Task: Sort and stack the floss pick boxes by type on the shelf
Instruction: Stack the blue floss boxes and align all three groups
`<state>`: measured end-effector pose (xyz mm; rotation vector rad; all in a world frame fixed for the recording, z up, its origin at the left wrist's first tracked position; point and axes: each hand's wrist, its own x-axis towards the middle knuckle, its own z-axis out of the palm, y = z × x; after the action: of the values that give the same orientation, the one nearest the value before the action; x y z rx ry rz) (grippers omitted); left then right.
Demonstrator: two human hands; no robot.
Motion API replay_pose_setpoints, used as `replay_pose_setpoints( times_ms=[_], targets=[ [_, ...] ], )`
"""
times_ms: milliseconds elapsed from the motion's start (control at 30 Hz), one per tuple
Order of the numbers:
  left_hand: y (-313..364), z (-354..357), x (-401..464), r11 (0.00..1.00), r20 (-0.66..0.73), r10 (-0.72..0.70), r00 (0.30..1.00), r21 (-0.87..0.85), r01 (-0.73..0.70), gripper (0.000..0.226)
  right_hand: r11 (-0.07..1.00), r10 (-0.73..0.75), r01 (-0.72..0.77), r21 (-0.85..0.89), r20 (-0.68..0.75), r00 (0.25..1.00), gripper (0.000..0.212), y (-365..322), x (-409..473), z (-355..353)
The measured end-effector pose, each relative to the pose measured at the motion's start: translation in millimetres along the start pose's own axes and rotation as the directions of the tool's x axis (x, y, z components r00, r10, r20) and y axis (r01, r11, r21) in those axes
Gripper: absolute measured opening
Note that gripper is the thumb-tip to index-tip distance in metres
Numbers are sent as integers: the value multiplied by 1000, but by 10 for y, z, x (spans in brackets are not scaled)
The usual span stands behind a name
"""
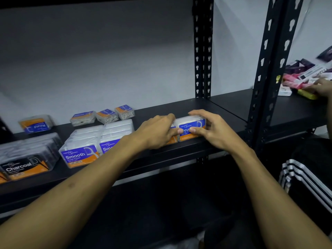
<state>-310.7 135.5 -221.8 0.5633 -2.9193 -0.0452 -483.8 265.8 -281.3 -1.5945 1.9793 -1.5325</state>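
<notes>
On the black shelf [188,150] two clear Round floss pick boxes stand side by side near the front edge. My right hand [210,130] grips the right Round box [190,125], thumb on its label. My left hand [158,130] covers most of the left Round box [173,139], fingers pinching it. To the left stand two rows of Smooth boxes [80,151], then rows of black Charcoal boxes [27,159]. Behind them lie one loose Round box [36,124] and three small loose boxes [103,115].
A black slotted upright [203,51] stands behind the boxes and another [269,69] to the right. On the neighbouring shelf lie pink, yellow and dark packets [301,81], with another person's hand [323,86] on them. A black garment with white stripes [305,178] is at the lower right.
</notes>
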Motion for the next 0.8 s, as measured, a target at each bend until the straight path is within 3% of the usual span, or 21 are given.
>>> replay_pose_setpoints(
  times_ms=[633, 800],
  targets=[
    [-14, -40, 5, 999, 27, 33, 999, 7, -34, 45, 999, 37, -37, -26, 13, 999, 48, -20, 4, -20],
    [-48, -132, -13, 992, -77, 61, 995, 116, -52, 59, 989, -6, 3, -148, -21, 1000, 65, -154, -3, -62]
  ],
)
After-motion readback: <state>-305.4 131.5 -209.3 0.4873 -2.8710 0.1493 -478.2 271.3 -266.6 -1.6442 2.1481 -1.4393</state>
